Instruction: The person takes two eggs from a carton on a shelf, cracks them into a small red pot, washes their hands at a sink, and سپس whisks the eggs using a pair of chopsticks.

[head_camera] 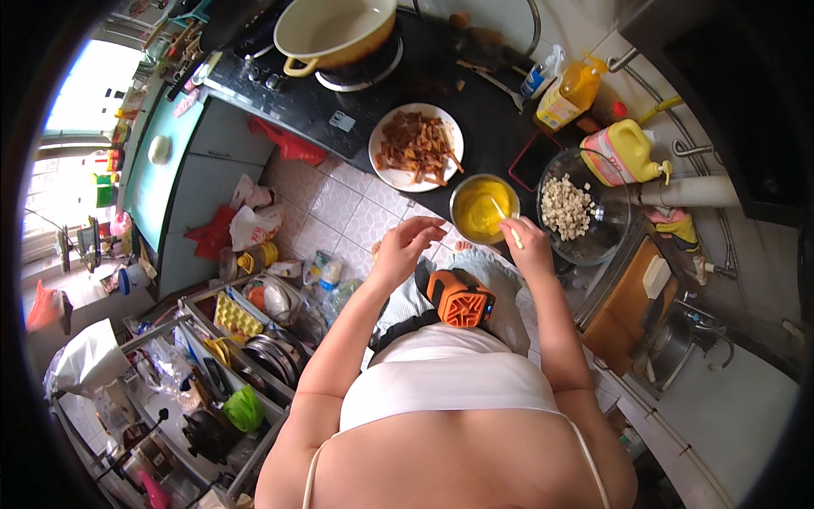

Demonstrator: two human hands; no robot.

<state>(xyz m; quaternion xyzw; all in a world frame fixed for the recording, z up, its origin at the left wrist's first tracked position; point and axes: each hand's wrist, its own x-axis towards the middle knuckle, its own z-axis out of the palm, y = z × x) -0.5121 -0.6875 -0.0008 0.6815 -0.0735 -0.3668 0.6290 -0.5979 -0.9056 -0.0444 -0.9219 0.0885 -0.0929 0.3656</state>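
Note:
My right hand (528, 244) grips a pale, slim utensil (499, 209), probably chopsticks, whose far end dips into a metal bowl (453, 213). Inside lies a yellow liquid (477, 205) that looks like beaten egg. To the left of the bowl hovers my left hand (412, 244), fingers apart and holding nothing. Just beyond, a white plate (379, 167) carries a heap of reddish-brown strips (420, 143). Right of the metal bowl stands a glass bowl (607, 238) with small pale cubes (565, 207) in it.
At the back, a cream pot (337, 38) sits on a stove burner. Bottles, including a yellow pump bottle (620, 153) and an orange one (569, 95), line the wall. A phone-like dark slab (534, 159) lies between the bowls. A sink (671, 343) is at right, a loaded rack (222, 375) at left.

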